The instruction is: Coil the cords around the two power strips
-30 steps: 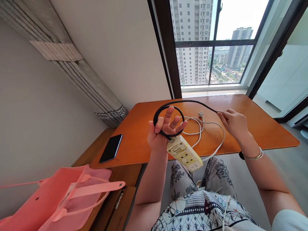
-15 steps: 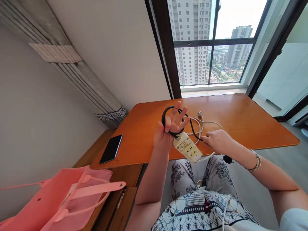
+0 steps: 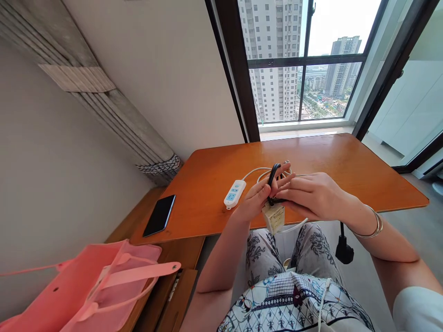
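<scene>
Above the table's front edge, my left hand (image 3: 258,196) holds a coiled black cable (image 3: 273,177), with a cream power strip (image 3: 274,217) hanging just below it. My right hand (image 3: 309,196) meets the left one at the coil, fingers closed round the black cable. From under the right wrist dangles the cable's black plug (image 3: 344,250). On the table, left of my hands, lies a small white and blue power strip (image 3: 235,194). Its white cord (image 3: 255,170) runs behind my fingers.
A black phone (image 3: 159,215) lies at the left of the orange-brown table (image 3: 207,166). A pink bag (image 3: 86,281) sits at the lower left on a wooden surface. Behind the table is a window (image 3: 304,60).
My right hand has moved left to meet my left hand at the coil. The left hand has shifted right, uncovering the white strip. The black plug now hangs lower.
</scene>
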The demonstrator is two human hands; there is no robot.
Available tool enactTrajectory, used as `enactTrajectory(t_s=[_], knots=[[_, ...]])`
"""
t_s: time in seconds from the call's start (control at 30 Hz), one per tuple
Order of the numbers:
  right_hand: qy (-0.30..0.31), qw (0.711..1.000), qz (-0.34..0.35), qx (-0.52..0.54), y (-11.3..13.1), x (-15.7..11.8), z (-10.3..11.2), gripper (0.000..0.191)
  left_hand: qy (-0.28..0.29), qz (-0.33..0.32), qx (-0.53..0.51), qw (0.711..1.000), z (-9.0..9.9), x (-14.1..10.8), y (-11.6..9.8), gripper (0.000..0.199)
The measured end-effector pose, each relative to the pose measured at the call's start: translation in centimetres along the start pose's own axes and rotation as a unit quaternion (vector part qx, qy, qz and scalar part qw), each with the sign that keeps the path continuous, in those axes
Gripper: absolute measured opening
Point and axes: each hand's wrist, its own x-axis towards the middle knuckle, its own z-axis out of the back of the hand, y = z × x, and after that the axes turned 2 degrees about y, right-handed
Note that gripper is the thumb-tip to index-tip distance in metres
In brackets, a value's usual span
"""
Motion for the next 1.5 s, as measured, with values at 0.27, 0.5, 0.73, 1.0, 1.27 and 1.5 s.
enactTrajectory(t_s=[0.27, 0.5, 0.73, 1.0, 1.27, 1.5], knots=[[-0.139, 0.971, -0.124, 0.148, -3.0, 2.1, -0.9, 0.019, 0.067, 0.101, -0.091, 0.988, 0.6, 0.3, 1.0, 0.049], [-0.022, 0.953, -0.219, 0.209, -4.8, 2.0, -1.9, 0.029, 0.039, 0.089, -0.170, 0.981, -0.9, 0.6, 0.5, 0.043], [0.063, 0.938, -0.241, 0.240, -4.7, 0.6, -2.9, 0.025, 0.021, 0.095, -0.171, 0.981, 0.0, 0.6, 0.7, 0.047], [0.090, 0.954, -0.220, 0.182, -4.4, 0.1, -3.0, 0.021, -0.047, 0.126, -0.148, 0.980, 0.3, 0.7, 1.3, 0.045], [0.071, 0.949, -0.210, 0.225, -5.0, 0.2, -3.1, 0.030, -0.025, 0.131, -0.167, 0.977, 0.0, 0.8, 0.6, 0.048], [0.054, 0.886, -0.238, 0.395, -5.9, -0.3, -3.5, 0.032, -0.001, 0.136, -0.179, 0.974, 0.3, 0.2, 0.7, 0.045]])
